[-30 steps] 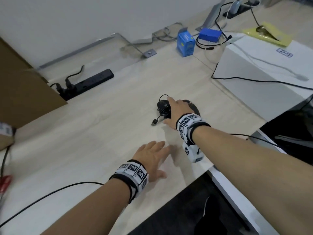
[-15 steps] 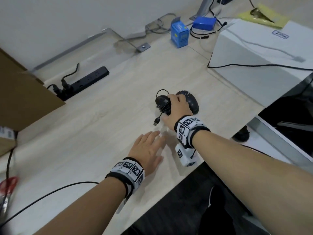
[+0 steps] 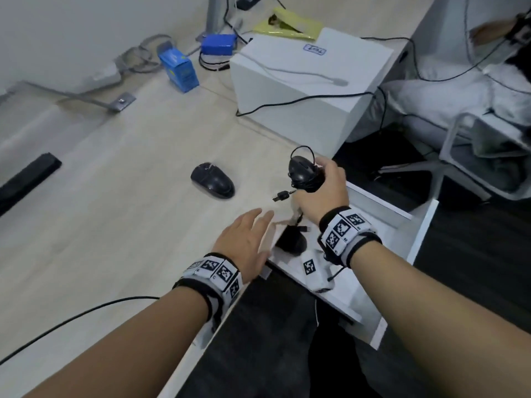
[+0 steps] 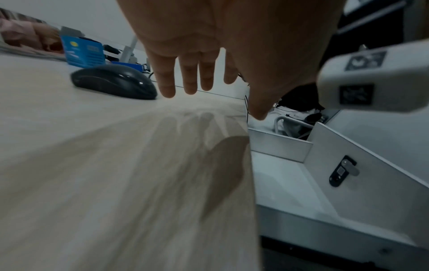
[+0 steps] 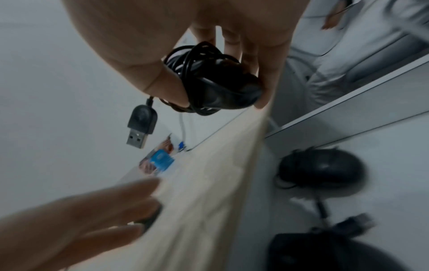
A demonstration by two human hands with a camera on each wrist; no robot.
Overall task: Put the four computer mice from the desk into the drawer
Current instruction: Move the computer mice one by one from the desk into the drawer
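Note:
My right hand (image 3: 317, 179) grips a black wired mouse (image 3: 301, 170) with its cable wound round it, lifted above the desk's right edge beside the open white drawer (image 3: 416, 242). Its USB plug (image 3: 283, 195) dangles free. The right wrist view shows the held mouse (image 5: 213, 86) pinched between thumb and fingers, and two black mice (image 5: 320, 168) lying on the drawer floor. One of them (image 3: 290, 241) shows in the head view. Another black mouse (image 3: 212, 180) sits on the desk. My left hand (image 3: 250, 234) is open, fingers straight, low over the desk edge.
A white box (image 3: 301, 90) with cables across it stands at the desk's back right, a blue carton (image 3: 179, 68) behind the mouse. A black power strip (image 3: 26, 179) lies at the left. A black cable (image 3: 71, 320) crosses the near desk. A chair (image 3: 474, 156) stands beyond the drawer.
My right hand has closed on the cable-wrapped mouse, lifted it off the desk and carried it right, near the drawer. The other mouse stays on the desk. The left hand barely moved.

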